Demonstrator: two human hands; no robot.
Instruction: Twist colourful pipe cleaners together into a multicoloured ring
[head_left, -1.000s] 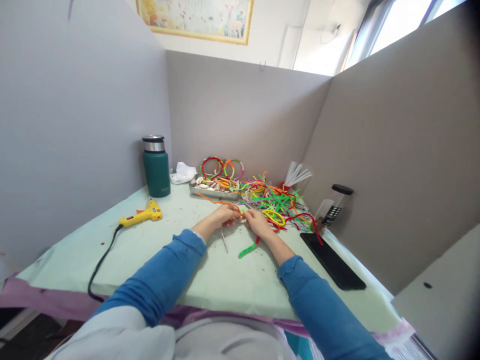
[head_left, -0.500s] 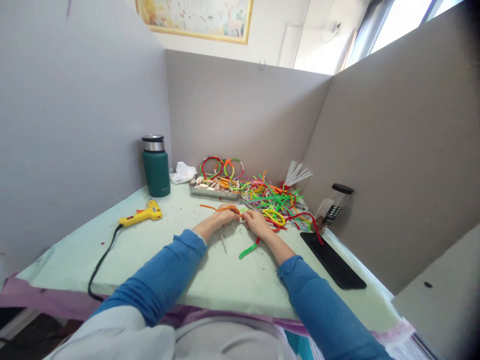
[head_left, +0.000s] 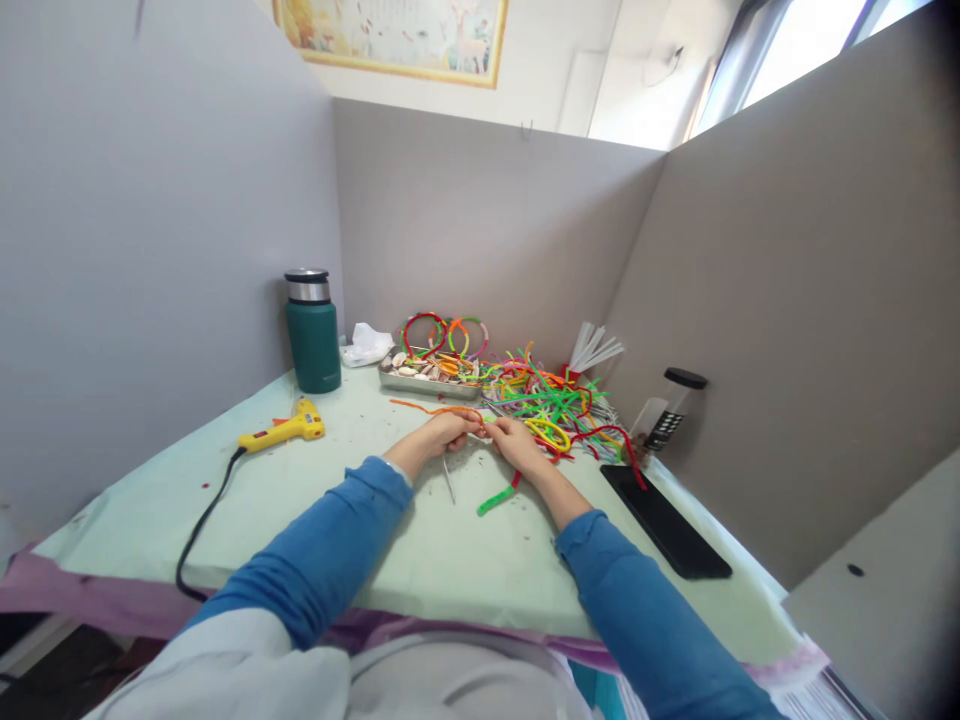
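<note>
My left hand (head_left: 448,431) and my right hand (head_left: 513,440) meet over the middle of the table with fingertips closed together. An orange pipe cleaner (head_left: 429,409) runs through the left fingers, its loose end pointing out to the left. My right hand pinches a pipe-cleaner piece mostly hidden by the fingers; below that hand a red and green pipe cleaner (head_left: 496,501) sticks out toward me. A thin silver tool (head_left: 449,482), its kind unclear, lies under the left hand.
Behind the hands are a heap of coloured pipe cleaners (head_left: 559,395) and a metal tray (head_left: 427,385) of shells, with pipe-cleaner rings (head_left: 424,335) behind. A yellow glue gun (head_left: 285,431) and green bottle (head_left: 313,345) stand left; a black phone-like slab (head_left: 667,525) lies right.
My left hand has turned and lifted slightly, and its fingers curl more. The orange pipe cleaner's loose end has shifted left and up. My right hand barely moved.
</note>
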